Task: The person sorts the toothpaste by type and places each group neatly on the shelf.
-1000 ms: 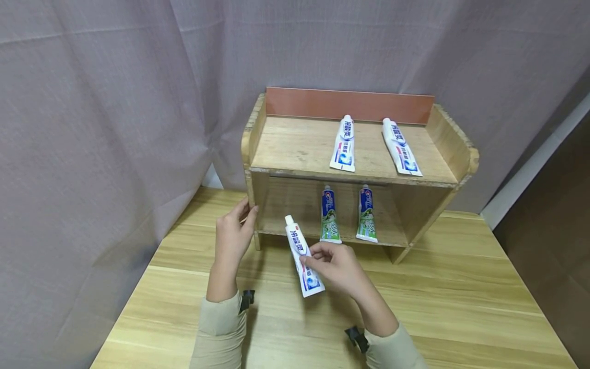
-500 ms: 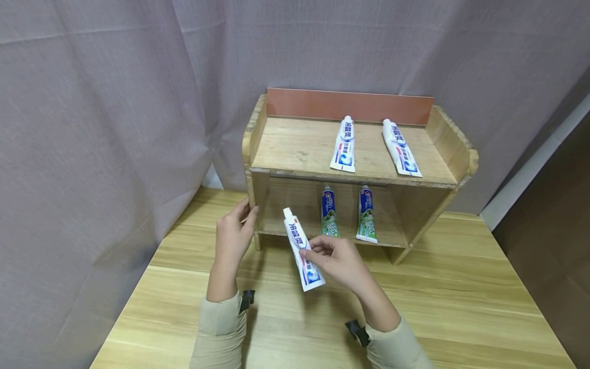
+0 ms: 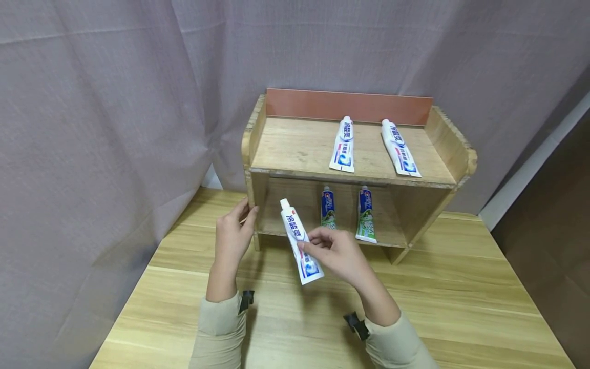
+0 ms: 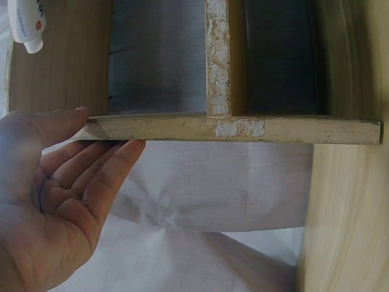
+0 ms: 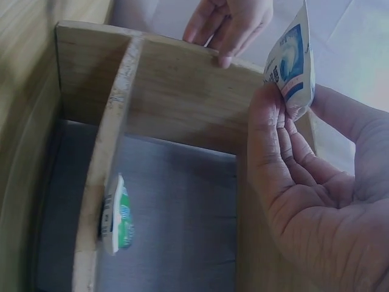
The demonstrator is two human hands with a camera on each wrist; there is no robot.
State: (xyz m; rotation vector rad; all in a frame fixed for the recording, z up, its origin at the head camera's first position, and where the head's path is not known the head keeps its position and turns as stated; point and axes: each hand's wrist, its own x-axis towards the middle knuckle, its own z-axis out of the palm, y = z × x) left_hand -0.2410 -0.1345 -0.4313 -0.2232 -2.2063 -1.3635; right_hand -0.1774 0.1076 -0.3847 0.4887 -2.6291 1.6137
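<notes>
My right hand (image 3: 336, 253) pinches a white toothpaste tube (image 3: 295, 233) between thumb and fingers. The tube is held in the air before the lower shelf, its cap tilted up and left. In the right wrist view, the printed lower end of the tube (image 5: 292, 61) shows above the fingers. My left hand (image 3: 232, 233) grips the left side panel of the wooden shelf (image 3: 251, 187). In the left wrist view, the thumb lies on one face of the panel (image 4: 176, 129) and the fingers on the other.
Two white toothpaste tubes (image 3: 343, 146) lie on the upper board. On the lower board lie two blue-green toothpaste tubes (image 3: 366, 215), the left one partly hidden by my right hand. The shelf stands on a wooden table (image 3: 461, 297) before a grey curtain (image 3: 115, 102).
My right hand has moved up and slightly toward the shelf with the white toothpaste tube. My left hand stays on the side panel.
</notes>
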